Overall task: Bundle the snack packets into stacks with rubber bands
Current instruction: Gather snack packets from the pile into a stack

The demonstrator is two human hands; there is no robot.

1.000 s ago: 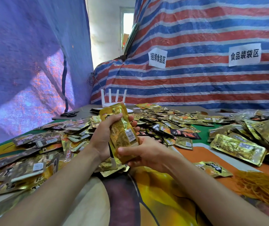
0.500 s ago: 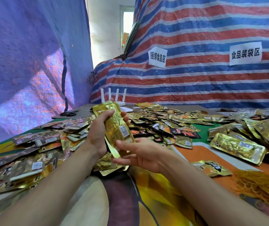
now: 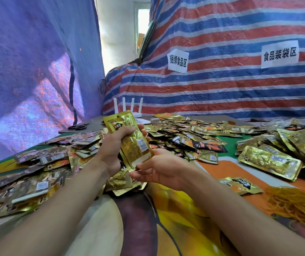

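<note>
Aloft, left hand (image 3: 111,151) grips packets (image 3: 136,149) (right hand (image 3: 160,170) cupped).

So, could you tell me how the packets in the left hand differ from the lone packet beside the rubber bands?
The held packets are raised and tilted, several together, gripped by the left hand; the lone packet lies flat, single, untouched. Both are gold foil with a black logo.

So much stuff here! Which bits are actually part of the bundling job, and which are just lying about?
Part of the job:
stack of gold packets, gripped by the left hand
right hand, at the stack's lower end
loose packets spread around
rubber bands in a heap

Just lying about:
scissors
white router
paper signs
</note>
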